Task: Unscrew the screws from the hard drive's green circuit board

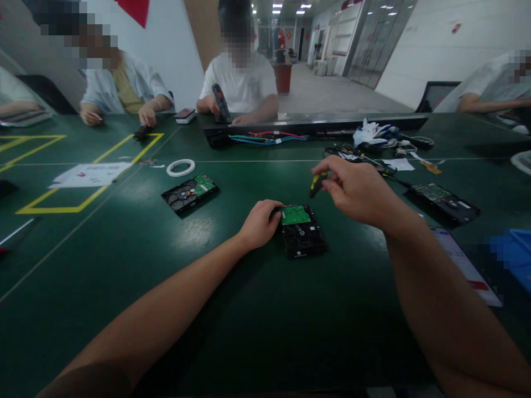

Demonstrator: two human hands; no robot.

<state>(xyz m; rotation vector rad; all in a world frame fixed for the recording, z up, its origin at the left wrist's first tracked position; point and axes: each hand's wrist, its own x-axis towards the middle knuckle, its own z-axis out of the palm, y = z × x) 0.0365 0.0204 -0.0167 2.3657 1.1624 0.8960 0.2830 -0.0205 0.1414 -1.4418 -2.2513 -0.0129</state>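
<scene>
A black hard drive (305, 237) lies on the green table with its green circuit board facing up at the far end. My left hand (262, 224) grips the drive's left edge near the board, fingers curled around the far corner. In my right hand (352, 188) is a yellow and black screwdriver (317, 185), pinched between thumb and fingers. It slants down, its tip at the board's far right corner; whether the tip sits in a screw is too small to tell.
Another hard drive (191, 193) lies to the left, below a white ring (181, 167). A third drive (443, 202), a phone-like panel (467, 265) and a blue bin (514, 254) are at right. Gloves (371, 134) and cables lie behind. Across the table, a person (238, 83) holds a power tool.
</scene>
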